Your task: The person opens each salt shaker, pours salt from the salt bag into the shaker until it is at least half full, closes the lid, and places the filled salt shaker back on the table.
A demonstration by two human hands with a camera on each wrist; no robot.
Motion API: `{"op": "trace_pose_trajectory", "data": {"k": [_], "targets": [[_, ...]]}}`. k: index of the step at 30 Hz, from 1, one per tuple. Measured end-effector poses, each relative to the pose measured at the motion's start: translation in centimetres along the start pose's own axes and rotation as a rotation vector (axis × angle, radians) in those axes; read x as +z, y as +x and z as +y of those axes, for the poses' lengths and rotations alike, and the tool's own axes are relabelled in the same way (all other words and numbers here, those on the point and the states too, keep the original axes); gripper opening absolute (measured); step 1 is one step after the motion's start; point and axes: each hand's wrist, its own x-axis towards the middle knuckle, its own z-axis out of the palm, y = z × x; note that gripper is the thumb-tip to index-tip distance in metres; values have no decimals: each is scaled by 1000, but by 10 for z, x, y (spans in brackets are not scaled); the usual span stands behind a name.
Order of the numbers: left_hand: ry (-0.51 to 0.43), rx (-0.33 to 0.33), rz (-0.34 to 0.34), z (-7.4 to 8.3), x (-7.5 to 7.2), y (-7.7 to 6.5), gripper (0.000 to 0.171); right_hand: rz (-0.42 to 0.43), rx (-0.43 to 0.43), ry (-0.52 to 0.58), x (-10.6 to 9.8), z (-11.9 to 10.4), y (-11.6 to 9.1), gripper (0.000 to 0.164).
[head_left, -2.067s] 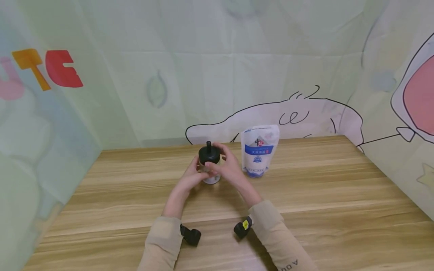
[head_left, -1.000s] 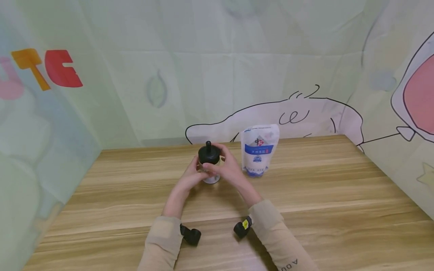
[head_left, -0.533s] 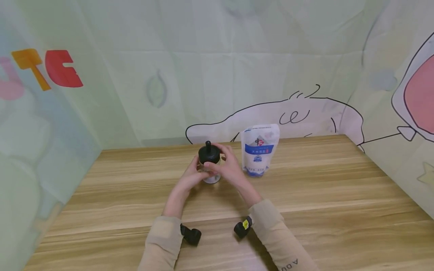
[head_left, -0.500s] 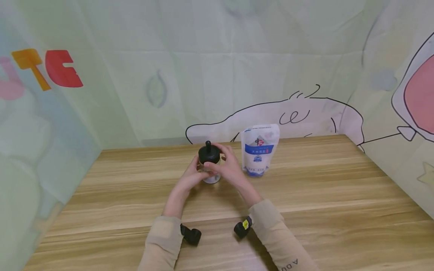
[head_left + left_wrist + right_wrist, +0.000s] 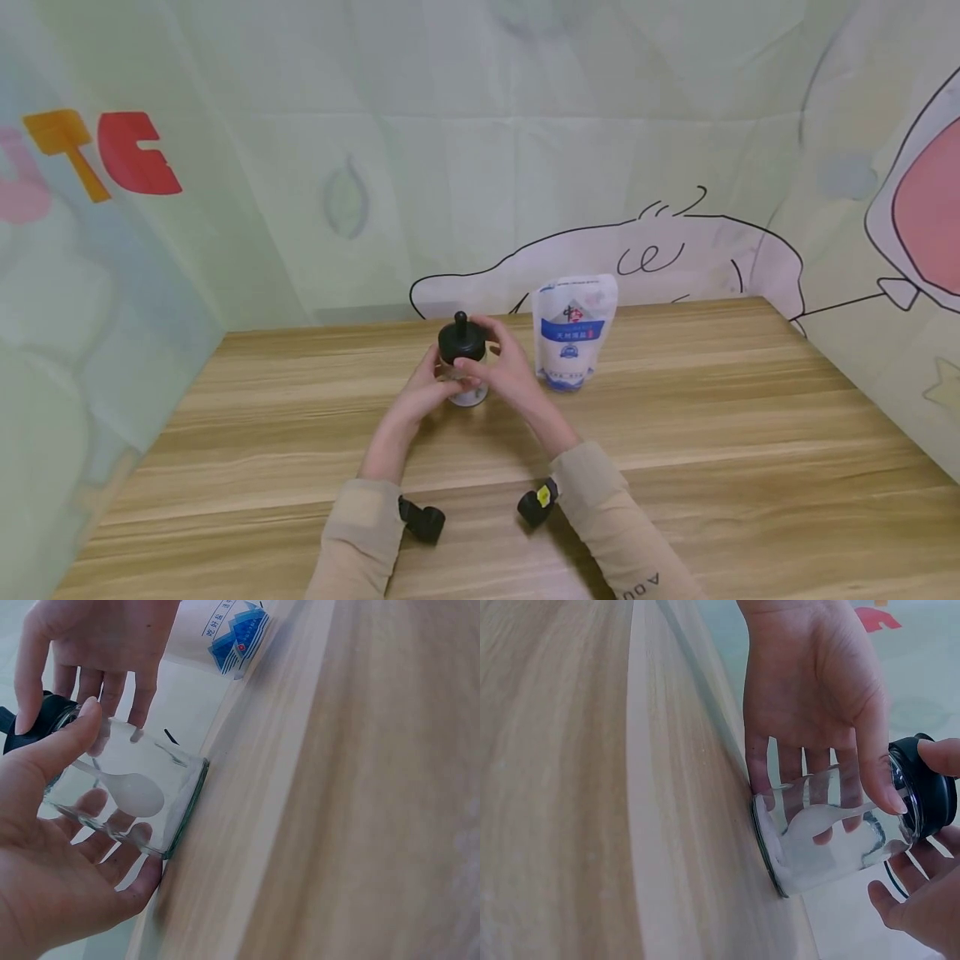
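Note:
A glass jar (image 5: 468,398) with a black knobbed lid (image 5: 461,343) stands upright on the wooden table. My left hand (image 5: 418,397) wraps round the glass body, its thumb across the front and its fingers behind. At the top, my right hand (image 5: 512,367) grips the lid, the thumb on its near side and the fingers round the far side. Through the glass, the left wrist view shows a white spoon (image 5: 136,795) hanging inside. A shallow white layer (image 5: 771,836) covers the jar's bottom in the right wrist view.
Just right of the jar, a white and blue salt pouch (image 5: 572,333) stands upright near the table's back edge. Behind the table (image 5: 712,467) hangs a printed cloth backdrop (image 5: 450,167), which also runs along both sides.

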Motion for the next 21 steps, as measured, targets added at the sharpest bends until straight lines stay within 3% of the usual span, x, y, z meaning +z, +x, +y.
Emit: {"op": "trace_pose_trajectory", "data": {"k": [13,21], "targets": [[-3,-5,-15,6,-1,-4,77,-12,10,-53,1,1,1,76],[-10,8,-3,0,-1,2,75,-41,27,-68,2,0,-1,81]]}}
